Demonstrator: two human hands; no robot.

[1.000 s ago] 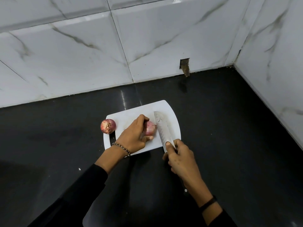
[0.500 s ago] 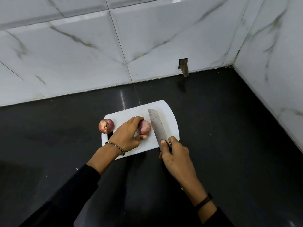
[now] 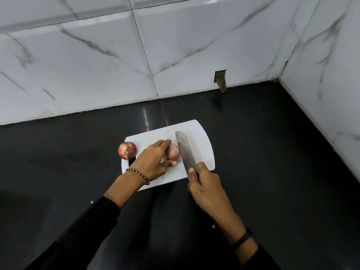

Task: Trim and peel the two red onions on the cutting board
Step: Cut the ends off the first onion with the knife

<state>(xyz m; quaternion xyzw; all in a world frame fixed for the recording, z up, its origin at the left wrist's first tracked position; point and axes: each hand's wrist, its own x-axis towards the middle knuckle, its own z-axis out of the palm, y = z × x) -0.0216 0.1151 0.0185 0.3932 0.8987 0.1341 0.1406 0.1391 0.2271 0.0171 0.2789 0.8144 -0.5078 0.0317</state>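
Observation:
A white cutting board (image 3: 202, 141) lies on the black counter. My left hand (image 3: 153, 160) grips a red onion (image 3: 173, 152) in the middle of the board, fingers over its top and thumb in front. My right hand (image 3: 204, 189) holds a knife (image 3: 185, 151) by the handle; the blade stands against the right side of that onion. A second red onion (image 3: 127, 150) rests at the board's left edge, root end up, with nothing touching it.
The black counter (image 3: 272, 162) runs to white marble-tiled walls (image 3: 175, 45) at the back and on the right. A small notch with brown residue (image 3: 221, 79) sits at the base of the back wall.
The knife blade has swung left from lying off to the right and now meets the right side of the held onion. My left hand's fingers have shifted on top of the onion.

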